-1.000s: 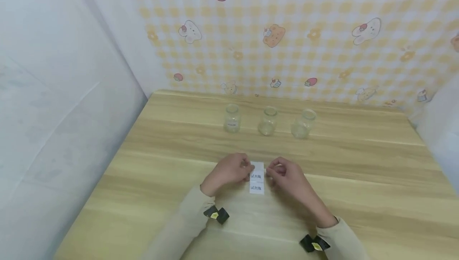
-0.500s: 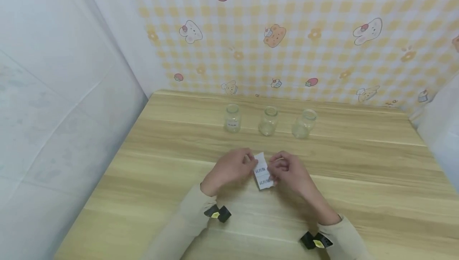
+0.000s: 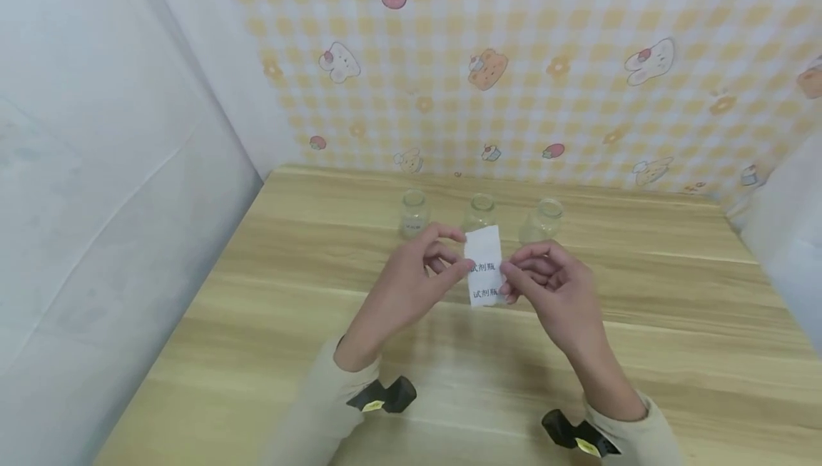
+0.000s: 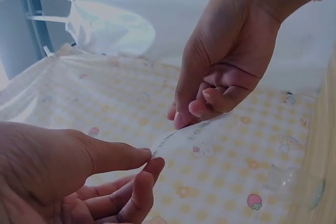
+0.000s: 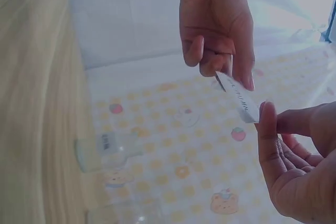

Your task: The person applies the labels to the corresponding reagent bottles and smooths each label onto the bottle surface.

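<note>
A white strip of sticker labels point(image 3: 484, 246) with two lines of black printed characters is stretched between my hands, raised over the table in the head view. My left hand point(image 3: 411, 277) pinches its left edge between thumb and fingers. On the opposite edge, my right hand point(image 3: 561, 293) pinches the lower right side, other fingers curled. In the right wrist view the label strip point(image 5: 240, 99) looks bent, print showing. Behind the hands stand three clear glass jars: the left jar point(image 3: 414, 205) bears a label, the middle jar point(image 3: 481, 208) is partly covered by the strip, and the right jar point(image 3: 546, 218) looks plain.
The wooden table point(image 3: 257, 295) runs back to a yellow checked cloth point(image 3: 437, 80) with cartoon prints. A white sheet wall point(image 3: 115, 166) stands along the left. Small black devices point(image 3: 385, 396) are strapped on both wrists.
Both hands have lifted the label strip from low over the table, up and toward the jars. The right hand, earlier beside the strip, now pinches its edge.
</note>
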### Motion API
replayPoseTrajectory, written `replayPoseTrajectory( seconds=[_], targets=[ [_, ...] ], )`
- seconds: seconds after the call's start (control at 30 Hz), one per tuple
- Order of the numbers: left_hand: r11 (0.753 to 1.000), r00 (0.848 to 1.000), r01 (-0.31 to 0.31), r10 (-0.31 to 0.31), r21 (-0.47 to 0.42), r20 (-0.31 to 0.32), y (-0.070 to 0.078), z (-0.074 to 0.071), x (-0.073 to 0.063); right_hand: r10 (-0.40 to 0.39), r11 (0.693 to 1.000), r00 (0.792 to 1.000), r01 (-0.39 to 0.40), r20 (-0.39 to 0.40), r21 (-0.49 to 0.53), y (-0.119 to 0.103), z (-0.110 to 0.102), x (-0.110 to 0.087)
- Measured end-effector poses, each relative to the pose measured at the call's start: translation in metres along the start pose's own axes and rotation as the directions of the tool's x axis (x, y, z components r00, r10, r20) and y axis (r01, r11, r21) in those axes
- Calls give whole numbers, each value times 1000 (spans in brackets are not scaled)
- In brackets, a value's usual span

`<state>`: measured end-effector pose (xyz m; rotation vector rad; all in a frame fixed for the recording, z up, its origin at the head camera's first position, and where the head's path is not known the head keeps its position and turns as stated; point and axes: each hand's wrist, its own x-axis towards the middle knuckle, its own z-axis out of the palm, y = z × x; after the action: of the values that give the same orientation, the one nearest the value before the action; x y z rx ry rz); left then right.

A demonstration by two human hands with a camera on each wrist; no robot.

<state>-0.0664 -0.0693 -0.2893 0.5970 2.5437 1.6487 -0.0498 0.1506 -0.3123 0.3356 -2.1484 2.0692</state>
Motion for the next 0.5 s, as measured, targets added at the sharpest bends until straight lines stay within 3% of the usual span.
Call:
replayPoseTrajectory(
  seconds=[0.23, 0.37, 0.5],
  targets=[
    [992, 992, -48, 34, -120, -119, 18, -2, -10, -19, 997, 999, 17, 33, 77, -17, 2, -9],
    [986, 985, -55, 28, -156, -171, 24, 0, -14, -4, 1000, 999, 4, 52, -4, -22, -2, -14],
    [988, 981, -67, 40, -138, -190, 26, 3, -14, -24, 999, 995, 28, 95, -36, -25, -5, -17]
  ],
)
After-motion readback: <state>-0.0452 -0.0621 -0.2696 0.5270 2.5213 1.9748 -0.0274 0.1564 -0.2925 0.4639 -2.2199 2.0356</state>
